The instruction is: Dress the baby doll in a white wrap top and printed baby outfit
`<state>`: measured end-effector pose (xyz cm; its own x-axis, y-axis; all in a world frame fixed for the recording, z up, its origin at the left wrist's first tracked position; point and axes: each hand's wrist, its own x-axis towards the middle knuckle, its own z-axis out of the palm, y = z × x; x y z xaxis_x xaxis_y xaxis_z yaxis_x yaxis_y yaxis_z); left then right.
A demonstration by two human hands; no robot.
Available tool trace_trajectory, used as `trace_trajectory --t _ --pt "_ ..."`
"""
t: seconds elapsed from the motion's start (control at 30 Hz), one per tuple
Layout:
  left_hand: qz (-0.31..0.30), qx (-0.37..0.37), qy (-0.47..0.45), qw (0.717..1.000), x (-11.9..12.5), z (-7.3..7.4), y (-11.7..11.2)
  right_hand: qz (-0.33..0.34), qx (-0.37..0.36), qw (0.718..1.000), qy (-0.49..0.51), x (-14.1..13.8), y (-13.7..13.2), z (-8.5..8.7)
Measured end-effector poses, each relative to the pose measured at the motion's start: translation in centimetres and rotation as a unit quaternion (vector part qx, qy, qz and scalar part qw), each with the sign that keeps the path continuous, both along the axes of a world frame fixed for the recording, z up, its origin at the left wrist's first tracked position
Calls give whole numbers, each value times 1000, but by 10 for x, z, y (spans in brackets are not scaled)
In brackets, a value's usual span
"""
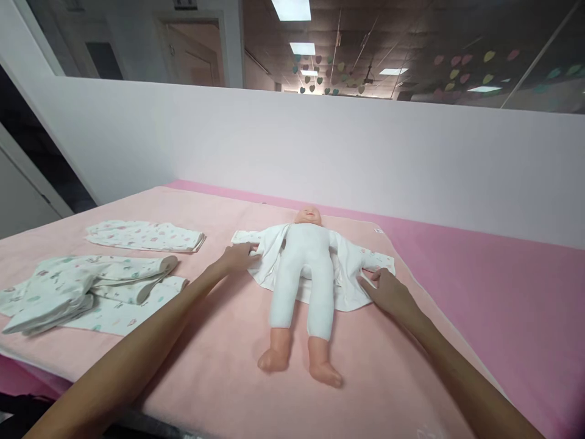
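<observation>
Shirt is spread open under the doll on the blanket; its sides are touched by left hand and right hand, well apart, grips unclear. It could be bunched by uneven tugging.

The doll hides the middle of the jacket. The left edge crops the folded clothes, the lower edge both forearms. The blanket label is too small to read.

Doll feet smooth plastic; jacket, blanket matt cloth.
</observation>
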<state>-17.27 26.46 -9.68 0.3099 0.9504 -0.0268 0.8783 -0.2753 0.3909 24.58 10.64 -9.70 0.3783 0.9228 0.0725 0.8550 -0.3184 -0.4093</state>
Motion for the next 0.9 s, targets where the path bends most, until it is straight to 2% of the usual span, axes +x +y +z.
trace_trajectory --t 0.13,0.3,0.4,0.5,0.6,0.67,0.73,0.8,0.9 --pt "6 -26 -34 999 -17 6 5 71 -60 995 23 -3 -5 7" --pt "25 17 125 992 -31 7 5 149 -78 978 126 16 -19 30" --pt "31 78 158 984 -18 19 15 109 -87 987 79 36 -12 31" --pt "11 114 111 987 8 38 40 40 -7 999 2 45 21 30" --pt "-52 44 41 997 38 51 72 61 77 994 -40 34 67 36" --pt "-75 -39 4 996 54 55 90 86 41 994 -56 20 97 43" --pt "-65 -102 -18 992 66 54 104 96 -28 994 -37 8 121 49" --pt "-40 -141 -50 988 74 51 113 102 -67 992 16 0 138 54" --pt "-10 -174 -149 973 78 40 125 112 -75 986 98 -1 154 55"
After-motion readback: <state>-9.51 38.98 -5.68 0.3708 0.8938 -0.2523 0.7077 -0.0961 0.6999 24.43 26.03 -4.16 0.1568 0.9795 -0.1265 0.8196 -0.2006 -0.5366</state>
